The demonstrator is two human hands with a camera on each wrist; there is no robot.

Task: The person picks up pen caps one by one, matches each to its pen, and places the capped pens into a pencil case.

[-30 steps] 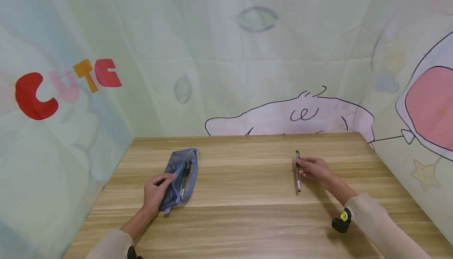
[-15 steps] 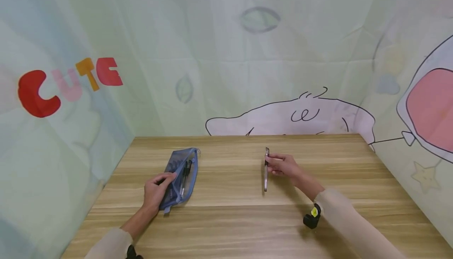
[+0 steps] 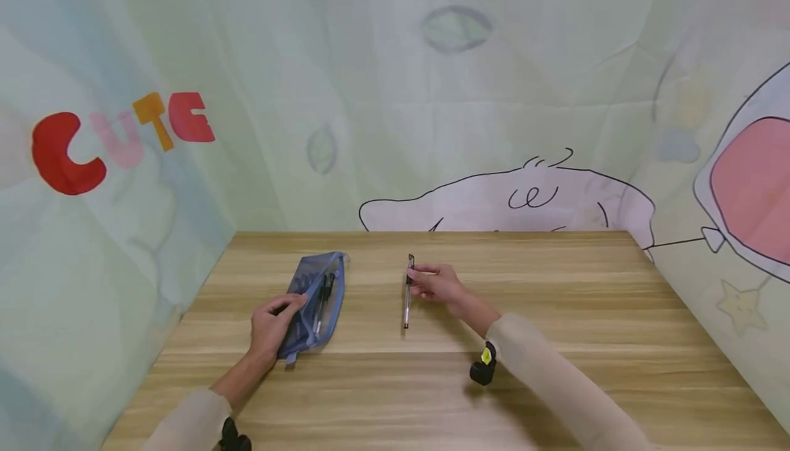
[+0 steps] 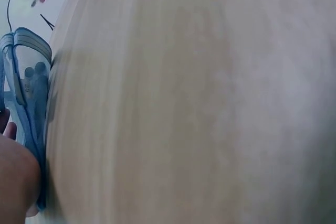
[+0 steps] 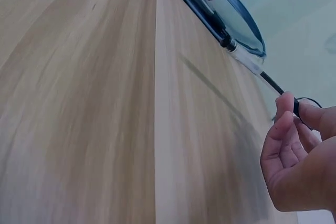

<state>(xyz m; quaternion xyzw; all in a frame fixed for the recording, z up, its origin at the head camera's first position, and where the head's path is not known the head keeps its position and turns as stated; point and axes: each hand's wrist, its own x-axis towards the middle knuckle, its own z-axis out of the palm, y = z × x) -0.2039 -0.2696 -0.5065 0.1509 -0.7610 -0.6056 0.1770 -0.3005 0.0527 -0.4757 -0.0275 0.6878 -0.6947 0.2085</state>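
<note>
My left hand (image 3: 271, 322) pinches the near left side of a blue see-through zip pencil case (image 3: 313, 267). The case's mouth gapes to the right, and a black-and-clear pen (image 3: 326, 293) shows inside. To the right of it, my right hand (image 3: 439, 284) pinches a clear-barrelled pen (image 3: 407, 303) near its black upper end. This pen is held just above the table, apart from the case. In the right wrist view, thumb and fingertips close round the pen's dark end (image 5: 295, 106). The left wrist view catches only part of the left hand (image 4: 18, 177) and the case.
The wood-grain table (image 3: 555, 286) runs back to a printed cloth backdrop (image 3: 395, 129) that also hangs along both sides. A small black device (image 3: 483, 363) is strapped to the right wrist, and another (image 3: 234, 436) to the left.
My right hand has carried the pen leftward across the table, from the right side to near the pencil case. The left hand and the case have stayed in place.
</note>
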